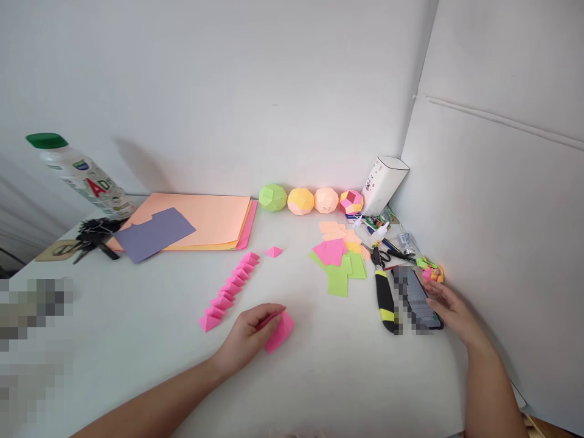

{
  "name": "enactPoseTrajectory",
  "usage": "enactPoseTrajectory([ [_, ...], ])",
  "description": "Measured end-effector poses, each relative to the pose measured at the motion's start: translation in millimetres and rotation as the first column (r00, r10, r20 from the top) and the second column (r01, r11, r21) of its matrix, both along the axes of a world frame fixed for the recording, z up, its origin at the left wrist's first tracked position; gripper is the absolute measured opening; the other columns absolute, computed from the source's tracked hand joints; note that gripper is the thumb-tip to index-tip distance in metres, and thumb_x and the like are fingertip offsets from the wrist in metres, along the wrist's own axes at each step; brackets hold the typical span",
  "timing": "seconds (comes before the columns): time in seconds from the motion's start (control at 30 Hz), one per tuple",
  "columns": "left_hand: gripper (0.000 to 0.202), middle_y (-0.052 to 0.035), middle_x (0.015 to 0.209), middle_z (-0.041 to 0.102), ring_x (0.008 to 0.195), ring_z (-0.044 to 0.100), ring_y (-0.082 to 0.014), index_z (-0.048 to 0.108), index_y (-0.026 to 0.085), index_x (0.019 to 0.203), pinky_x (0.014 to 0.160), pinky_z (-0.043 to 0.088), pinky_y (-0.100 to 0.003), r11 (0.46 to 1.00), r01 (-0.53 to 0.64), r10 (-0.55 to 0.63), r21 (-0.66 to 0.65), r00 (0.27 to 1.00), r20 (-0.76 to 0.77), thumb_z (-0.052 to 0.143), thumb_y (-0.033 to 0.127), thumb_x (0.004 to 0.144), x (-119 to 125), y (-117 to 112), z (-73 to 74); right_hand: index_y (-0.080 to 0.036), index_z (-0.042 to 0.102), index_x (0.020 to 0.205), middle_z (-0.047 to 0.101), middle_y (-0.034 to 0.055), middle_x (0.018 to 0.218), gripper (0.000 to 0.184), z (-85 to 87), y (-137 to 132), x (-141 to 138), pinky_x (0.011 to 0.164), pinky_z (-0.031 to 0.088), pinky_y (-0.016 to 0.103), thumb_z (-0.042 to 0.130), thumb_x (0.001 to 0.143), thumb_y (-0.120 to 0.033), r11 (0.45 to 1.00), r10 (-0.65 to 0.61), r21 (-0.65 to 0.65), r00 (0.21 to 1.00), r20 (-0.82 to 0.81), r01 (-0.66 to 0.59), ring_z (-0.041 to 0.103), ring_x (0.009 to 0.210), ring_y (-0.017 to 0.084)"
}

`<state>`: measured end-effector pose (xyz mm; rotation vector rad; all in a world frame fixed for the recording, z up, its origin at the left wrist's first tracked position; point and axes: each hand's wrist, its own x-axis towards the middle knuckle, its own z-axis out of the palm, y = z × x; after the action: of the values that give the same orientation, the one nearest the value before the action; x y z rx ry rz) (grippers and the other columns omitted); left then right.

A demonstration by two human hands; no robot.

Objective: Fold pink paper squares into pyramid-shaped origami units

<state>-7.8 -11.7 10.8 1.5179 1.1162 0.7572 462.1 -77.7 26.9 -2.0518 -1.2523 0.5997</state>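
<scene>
My left hand (249, 334) rests on the white table (137, 340), its fingers closed on a folded pink paper piece (280, 331). Just left of it runs a diagonal row of several folded pink paper units (230, 289), and one more small pink unit (274, 251) lies apart beyond the row. My right hand (449, 307) lies at the right, fingers bent over the edge of a phone (417, 298) with a blurred screen. A black and yellow utility knife (384, 301) lies beside the phone.
Loose pink, green and orange paper squares (340, 255) lie in the middle. Several paper balls (312, 201) line the wall beside a white box (383, 185). Orange sheets (201, 219) with a purple card (152, 234), keys (93, 234) and a bottle (82, 176) lie left. Scissors and pens (385, 246) sit right.
</scene>
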Motion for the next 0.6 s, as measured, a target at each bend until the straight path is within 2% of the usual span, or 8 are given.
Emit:
enactPoseTrajectory([
  [0.13, 0.023, -0.0047, 0.088, 0.072, 0.080, 0.066, -0.0201, 0.069, 0.020, 0.092, 0.073, 0.055, -0.030, 1.000, -0.003, 0.003, 0.002, 1.000, 0.013, 0.055, 0.033, 0.080, 0.0, -0.1, 1.8, -0.029, 0.045, 0.129, 0.047, 0.0073, 0.138, 0.059, 10.5, -13.8, 3.8, 0.101, 0.041, 0.047, 0.061, 0.074, -0.042, 0.988, 0.133, -0.059, 0.986, -0.099, -0.139, 0.037, 0.130, 0.031],
  [0.23, 0.023, -0.0049, 0.088, 0.072, 0.080, 0.066, -0.0202, 0.069, 0.020, 0.092, 0.072, 0.055, -0.030, 1.000, -0.003, 0.003, 0.002, 1.000, 0.019, 0.055, 0.033, 0.080, -0.1, -0.1, 2.2, -0.030, 0.045, 0.130, 0.041, 0.0055, 0.142, 0.059, 13.6, -21.6, 4.6, 0.104, 0.038, 0.046, 0.061, 0.075, -0.043, 0.976, 0.197, -0.069, 0.974, -0.114, -0.206, 0.031, 0.133, 0.030],
  [0.5, 0.024, -0.0052, 0.088, 0.072, 0.080, 0.065, -0.0202, 0.069, 0.019, 0.092, 0.072, 0.054, -0.030, 1.000, 0.001, -0.001, 0.003, 1.000, 0.004, 0.054, 0.033, 0.081, 0.9, 0.1, 3.0, -0.029, 0.045, 0.129, 0.042, 0.0063, 0.141, 0.063, 10.1, -21.4, 5.3, 0.103, 0.038, 0.047, 0.064, 0.070, -0.040, 0.985, 0.160, -0.042, 0.976, -0.146, -0.168, 0.031, 0.133, 0.030],
  [0.6, 0.024, -0.0052, 0.088, 0.072, 0.080, 0.066, -0.0204, 0.069, 0.020, 0.092, 0.073, 0.055, -0.030, 1.000, 0.001, -0.001, -0.005, 1.000, 0.003, 0.054, 0.034, 0.080, 1.0, 0.3, 3.8, -0.027, 0.049, 0.126, 0.048, 0.0072, 0.137, 0.059, 9.3, -18.9, 3.8, 0.101, 0.041, 0.046, 0.063, 0.070, -0.041, 0.989, 0.147, -0.016, 0.982, -0.115, -0.150, 0.037, 0.130, 0.031],
])
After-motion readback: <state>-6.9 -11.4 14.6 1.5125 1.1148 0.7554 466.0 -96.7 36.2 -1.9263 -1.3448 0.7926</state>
